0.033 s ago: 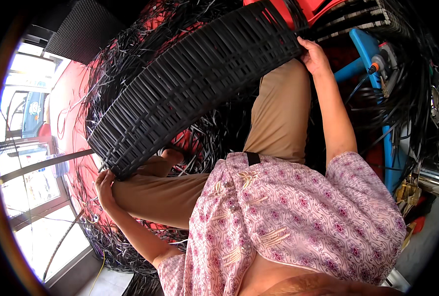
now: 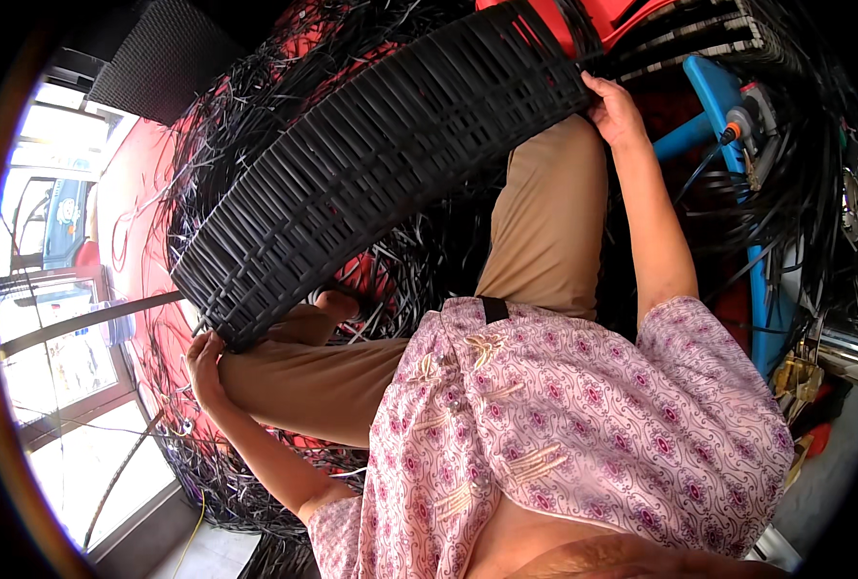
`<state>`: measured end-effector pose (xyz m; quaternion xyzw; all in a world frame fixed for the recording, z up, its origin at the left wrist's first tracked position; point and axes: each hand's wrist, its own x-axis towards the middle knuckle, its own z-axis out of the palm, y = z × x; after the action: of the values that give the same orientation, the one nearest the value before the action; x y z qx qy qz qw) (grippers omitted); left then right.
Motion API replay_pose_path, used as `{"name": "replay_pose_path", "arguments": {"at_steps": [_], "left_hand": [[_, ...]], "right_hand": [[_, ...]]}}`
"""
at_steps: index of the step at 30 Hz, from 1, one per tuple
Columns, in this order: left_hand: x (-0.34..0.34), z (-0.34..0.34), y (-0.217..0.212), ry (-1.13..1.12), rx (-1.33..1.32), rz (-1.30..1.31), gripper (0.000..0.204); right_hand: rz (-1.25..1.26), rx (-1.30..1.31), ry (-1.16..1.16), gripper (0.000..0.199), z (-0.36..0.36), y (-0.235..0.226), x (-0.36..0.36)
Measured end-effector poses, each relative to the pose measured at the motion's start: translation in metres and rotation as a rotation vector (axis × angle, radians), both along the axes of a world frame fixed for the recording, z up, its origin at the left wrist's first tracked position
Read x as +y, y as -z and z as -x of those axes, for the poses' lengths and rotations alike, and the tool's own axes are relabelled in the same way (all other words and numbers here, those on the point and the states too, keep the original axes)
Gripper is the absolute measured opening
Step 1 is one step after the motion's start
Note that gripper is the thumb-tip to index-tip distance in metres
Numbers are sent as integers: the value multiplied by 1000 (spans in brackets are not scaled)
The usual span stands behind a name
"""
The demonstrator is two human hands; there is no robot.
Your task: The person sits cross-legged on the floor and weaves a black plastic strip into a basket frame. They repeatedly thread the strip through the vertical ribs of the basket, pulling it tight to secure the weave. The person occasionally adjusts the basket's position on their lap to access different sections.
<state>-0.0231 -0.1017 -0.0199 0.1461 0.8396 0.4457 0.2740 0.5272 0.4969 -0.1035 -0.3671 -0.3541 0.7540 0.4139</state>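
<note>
A long black woven panel [image 2: 381, 174] of flat plastic strips stretches slantwise across my knees, from lower left to upper right. Close slats fill its far side, and a more open weave runs along its near side. At its lower left corner my left hand [image 2: 205, 369] is closed, fingers pinched at the edge near a loose black strip [image 2: 91, 320] that runs off to the left. My right hand [image 2: 618, 114] grips the panel's upper right end between thumb and fingers. Parts of the fingertips of both hands are hidden.
Heaps of loose black strips [image 2: 245, 125] cover the red floor [image 2: 139, 193] around my legs. To the right stand a blue plastic stool [image 2: 713, 92] and a grey and orange power tool [image 2: 752, 125]. A glass door [image 2: 72, 386] is at the left, a dark woven piece [image 2: 163, 58] behind.
</note>
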Motion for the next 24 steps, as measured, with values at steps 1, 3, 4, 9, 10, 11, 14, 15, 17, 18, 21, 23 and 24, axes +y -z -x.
{"name": "replay_pose_path", "arguments": {"at_steps": [1,3,4,9,10,11,14,15,17,18,21,23,24], "left_hand": [[-1,1,-1,23,12,2,15],[-3,3,-1,26,42,19,15],[-4,4,1,8,60,34,15],[-25,22,23,-12,75,-54,16],[-29,30,28,5,84,-41,18],[-32,36,32,23,94,-25,19],[-35,36,46,25,808,197,25],[-16,19,46,-20,918,171,33],[55,-67,2,-140,1054,272,34],[70,-89,-1,-78,1113,219,34],[121,-131,-9,77,1214,46,33],[150,-160,-17,159,1188,-71,32],[171,-167,-14,206,1179,-119,31]], "right_hand": [[8,-13,19,20,1,0,-1],[20,-20,36,19,1,1,-1],[23,-13,33,19,1,2,1],[6,-34,32,20,6,-8,-7],[-21,-26,30,21,6,-9,-7],[-45,-17,27,21,6,-6,-7],[-24,-77,188,16,11,-7,-12],[1,-113,275,15,8,-8,-12],[-59,-212,519,14,-17,-12,-4],[-115,-279,608,14,-40,-12,5],[-282,-77,929,17,-98,-64,9],[-543,142,750,10,-178,-142,21],[-602,162,768,13,-236,-167,35]]}}
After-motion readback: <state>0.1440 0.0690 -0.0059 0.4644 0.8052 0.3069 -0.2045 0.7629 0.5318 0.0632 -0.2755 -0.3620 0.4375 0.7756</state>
